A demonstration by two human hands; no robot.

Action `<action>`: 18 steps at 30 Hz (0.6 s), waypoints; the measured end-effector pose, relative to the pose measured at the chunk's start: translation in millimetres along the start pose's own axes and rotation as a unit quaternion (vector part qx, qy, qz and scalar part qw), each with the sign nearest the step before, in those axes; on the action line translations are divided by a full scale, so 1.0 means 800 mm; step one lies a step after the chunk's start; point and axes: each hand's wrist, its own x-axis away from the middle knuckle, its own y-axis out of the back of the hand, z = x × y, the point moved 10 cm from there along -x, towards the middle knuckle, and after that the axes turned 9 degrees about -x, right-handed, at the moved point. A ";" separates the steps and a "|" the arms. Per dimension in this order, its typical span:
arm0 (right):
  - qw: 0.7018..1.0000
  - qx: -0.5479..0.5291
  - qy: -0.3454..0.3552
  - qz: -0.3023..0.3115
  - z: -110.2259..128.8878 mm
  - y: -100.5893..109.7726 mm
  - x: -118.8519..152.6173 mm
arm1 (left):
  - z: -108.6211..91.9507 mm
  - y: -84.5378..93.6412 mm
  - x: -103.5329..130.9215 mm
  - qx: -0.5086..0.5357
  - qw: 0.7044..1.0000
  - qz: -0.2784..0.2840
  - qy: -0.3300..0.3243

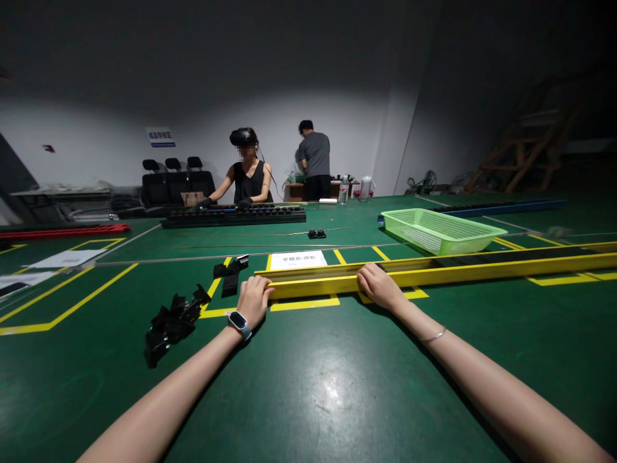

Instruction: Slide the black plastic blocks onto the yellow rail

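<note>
A long yellow rail (pixel 313 287) with a channel along it lies across the green table, running off to the right. My left hand (pixel 253 301) is closed at the rail's left end, its fingertips against it. Farther along, my right hand (pixel 378 287) grips the rail's near side with curled fingers. Black pieces (pixel 436 262) sit in the channel to the right of that hand. Beside my left hand are a few black plastic blocks (pixel 230 284), and a loose heap of several more blocks (pixel 171 321) lies to the left.
A light green basket (pixel 436 233) stands behind the rail. A white label sheet (pixel 299 259) lies just beyond it. Farther back are two small black parts (pixel 317 234), thin rods and black rails (pixel 234 217). Across the table a co-worker (pixel 248 177) wears a headset; another person (pixel 315 161) stands behind.
</note>
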 end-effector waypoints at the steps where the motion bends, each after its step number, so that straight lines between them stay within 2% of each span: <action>1: 1.000 0.002 0.004 0.001 0.001 -0.001 0.000 | 0.000 0.000 0.001 -0.003 1.000 0.002 0.000; 12: 0.999 0.021 0.022 0.014 -0.002 -0.010 0.001 | -0.002 -0.007 0.003 -0.014 1.000 0.023 -0.005; 18: 0.999 0.039 0.020 0.000 -0.012 -0.003 0.005 | -0.001 -0.008 0.003 -0.019 0.999 0.029 -0.001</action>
